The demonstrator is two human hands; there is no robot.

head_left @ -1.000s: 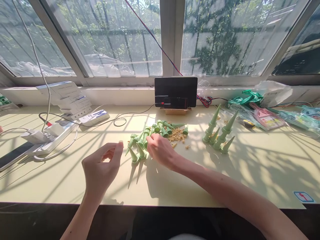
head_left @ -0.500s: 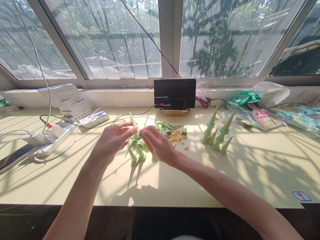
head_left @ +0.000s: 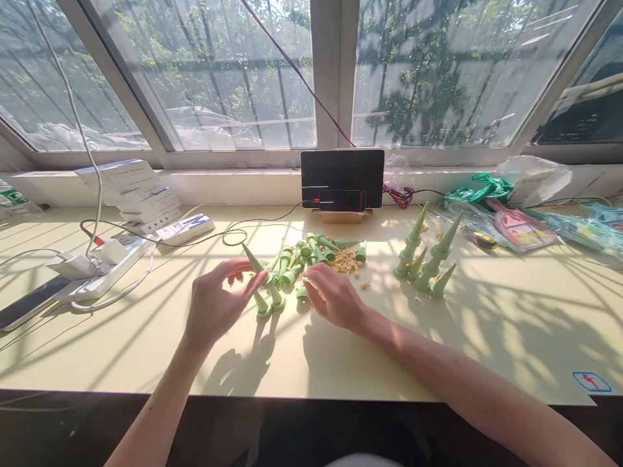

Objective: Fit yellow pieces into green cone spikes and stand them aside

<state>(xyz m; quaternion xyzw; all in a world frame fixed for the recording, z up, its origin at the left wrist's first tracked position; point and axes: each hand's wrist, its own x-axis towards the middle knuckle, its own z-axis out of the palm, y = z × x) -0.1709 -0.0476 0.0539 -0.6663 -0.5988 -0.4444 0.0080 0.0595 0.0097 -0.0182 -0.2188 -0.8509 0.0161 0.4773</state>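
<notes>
My left hand (head_left: 219, 301) grips a pale green pointed cone piece (head_left: 252, 258) between thumb and fingers, its tip slanting up and left. Just below it, two smaller green cones (head_left: 263, 306) stand upright on the table, partly covered by the held piece. My right hand (head_left: 335, 295) is at the near side of a heap of loose green pieces (head_left: 287, 259). Its fingers are bent and slightly apart, with nothing visible in them. A short green cup-like piece (head_left: 302, 294) lies by its fingertips. Small tan pegs (head_left: 346, 263) are scattered behind that hand.
Joined green spikes (head_left: 428, 259) stand to the right. A black tablet (head_left: 342, 178) leans at the back with a phone (head_left: 342, 201) before it. White boxes (head_left: 187, 228), a power strip (head_left: 117, 275) and cables lie left. Plastic bags (head_left: 525, 227) lie at the back right.
My right hand has come away from the green cone and moved right, to the heap's near edge. My left hand keeps the cone, now lower and tilted further left.
</notes>
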